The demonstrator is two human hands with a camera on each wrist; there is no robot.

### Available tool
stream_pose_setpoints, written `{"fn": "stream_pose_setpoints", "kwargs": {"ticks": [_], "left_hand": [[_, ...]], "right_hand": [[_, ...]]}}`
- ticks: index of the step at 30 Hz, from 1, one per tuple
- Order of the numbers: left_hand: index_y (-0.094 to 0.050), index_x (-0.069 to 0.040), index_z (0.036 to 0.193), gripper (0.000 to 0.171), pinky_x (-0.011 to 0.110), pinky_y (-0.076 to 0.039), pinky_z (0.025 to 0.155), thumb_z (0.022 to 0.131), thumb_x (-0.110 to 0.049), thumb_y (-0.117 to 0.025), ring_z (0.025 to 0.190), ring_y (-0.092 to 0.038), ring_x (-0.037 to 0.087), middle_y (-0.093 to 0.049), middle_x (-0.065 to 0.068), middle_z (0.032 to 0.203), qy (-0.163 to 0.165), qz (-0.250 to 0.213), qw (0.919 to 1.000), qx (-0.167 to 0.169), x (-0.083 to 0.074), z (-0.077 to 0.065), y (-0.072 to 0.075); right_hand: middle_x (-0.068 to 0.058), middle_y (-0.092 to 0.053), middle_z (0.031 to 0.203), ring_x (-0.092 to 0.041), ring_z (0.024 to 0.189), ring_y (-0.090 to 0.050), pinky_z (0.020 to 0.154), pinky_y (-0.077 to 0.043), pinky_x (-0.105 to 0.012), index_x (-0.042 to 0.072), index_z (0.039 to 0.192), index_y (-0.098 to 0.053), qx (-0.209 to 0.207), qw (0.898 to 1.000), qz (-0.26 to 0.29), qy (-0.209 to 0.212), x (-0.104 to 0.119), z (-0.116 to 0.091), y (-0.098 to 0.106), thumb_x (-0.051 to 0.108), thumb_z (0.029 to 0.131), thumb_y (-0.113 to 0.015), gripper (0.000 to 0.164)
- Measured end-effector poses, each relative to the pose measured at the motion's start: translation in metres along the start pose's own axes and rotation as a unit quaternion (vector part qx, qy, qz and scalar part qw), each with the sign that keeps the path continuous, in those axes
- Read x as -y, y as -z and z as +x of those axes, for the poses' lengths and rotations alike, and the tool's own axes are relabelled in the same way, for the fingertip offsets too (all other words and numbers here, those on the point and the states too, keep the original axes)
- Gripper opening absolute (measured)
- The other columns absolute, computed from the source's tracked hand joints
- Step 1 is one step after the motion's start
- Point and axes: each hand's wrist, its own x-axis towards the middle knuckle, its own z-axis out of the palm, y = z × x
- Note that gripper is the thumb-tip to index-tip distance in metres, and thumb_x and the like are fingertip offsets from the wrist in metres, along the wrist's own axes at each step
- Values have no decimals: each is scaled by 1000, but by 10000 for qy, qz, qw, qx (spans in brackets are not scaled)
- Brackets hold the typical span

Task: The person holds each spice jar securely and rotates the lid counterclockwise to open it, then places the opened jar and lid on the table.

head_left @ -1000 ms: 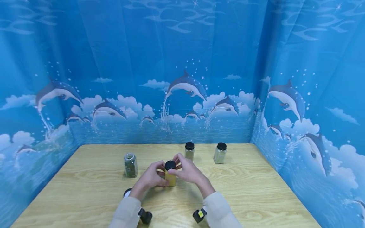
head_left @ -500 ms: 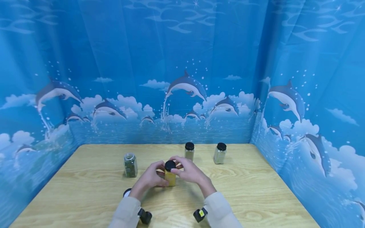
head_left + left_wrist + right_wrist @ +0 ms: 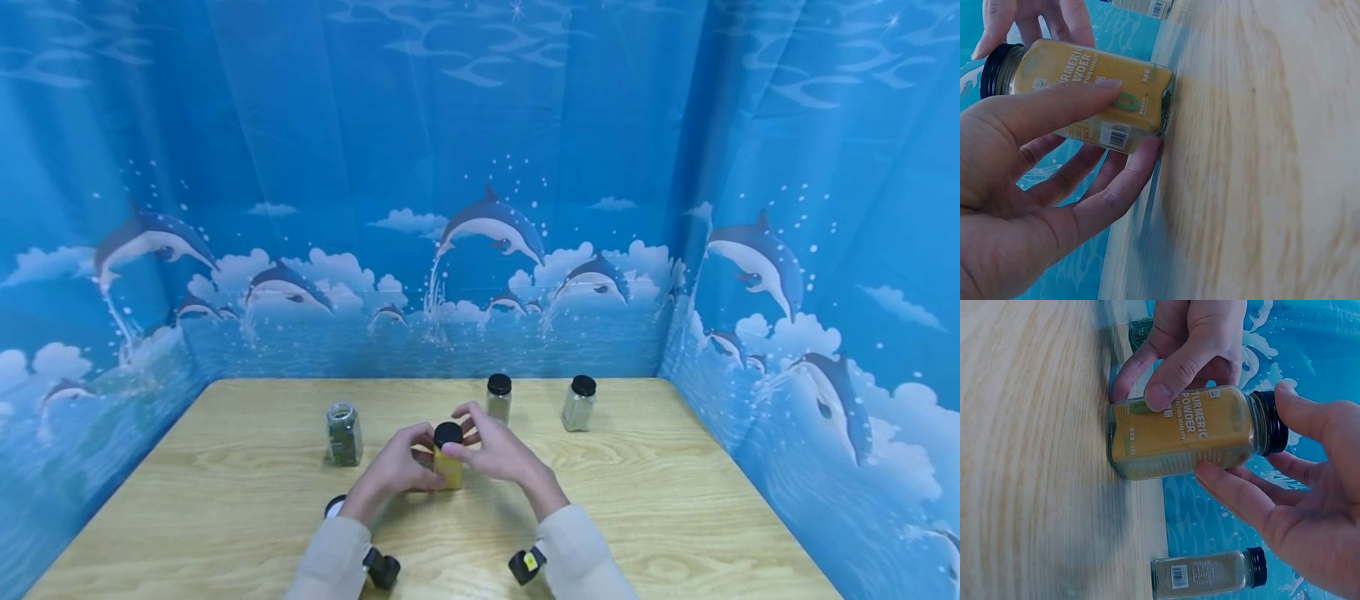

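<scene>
A glass jar of yellow turmeric powder (image 3: 449, 473) stands upright on the wooden table, its black lid (image 3: 448, 434) on top. My left hand (image 3: 408, 462) grips the jar low on its body; in the left wrist view the thumb (image 3: 1079, 103) lies across the label and the other fingers curl beneath. My right hand (image 3: 498, 446) has thumb and fingers around the lid. In the right wrist view one digit (image 3: 1291, 403) touches the lid's side, and another fingertip (image 3: 1210, 472) rests at the jar's shoulder.
An uncapped jar of green herbs (image 3: 343, 435) stands left of my hands. Behind and right are two black-lidded jars, one brownish (image 3: 498, 404), one pale (image 3: 579, 404). A loose black lid (image 3: 334, 507) with white inside lies by my left wrist. Dolphin-print curtains (image 3: 480, 333) surround the table (image 3: 675, 517).
My right hand's fingers have closed in around the lid and then spread back out, shifting slightly about it. The left hand and the jar have stayed in place.
</scene>
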Motion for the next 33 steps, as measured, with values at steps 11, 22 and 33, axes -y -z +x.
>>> {"fn": "stream_pose_setpoints", "kwargs": {"ticks": [11,22,33], "left_hand": [[-64,-2,103,45,41,-65,84,65,10,-87,105,-72,32,-67,16,114,-50,-53,10000,39,0,1,0],[-64,0,106,47,45,-64,86,66,10,-87,104,-73,36,-67,18,115,-108,-113,9998,92,-2,0,1],[-65,-3,104,46,44,-64,88,66,6,-88,103,-72,32,-68,16,115,-34,37,10000,56,2,3,1]], "right_hand": [[-15,-64,127,-32,117,-67,94,-61,-43,10,133,-49,-84,10000,25,2,-1,2,-1,31,100,-69,44],[-14,-67,128,-31,120,-65,102,-58,-46,9,136,-58,73,9988,-241,421,1,1,3,15,103,-62,34],[-16,-60,141,-33,126,-62,105,-56,-47,4,151,-47,268,9978,-339,494,2,0,3,12,105,-56,47]]}}
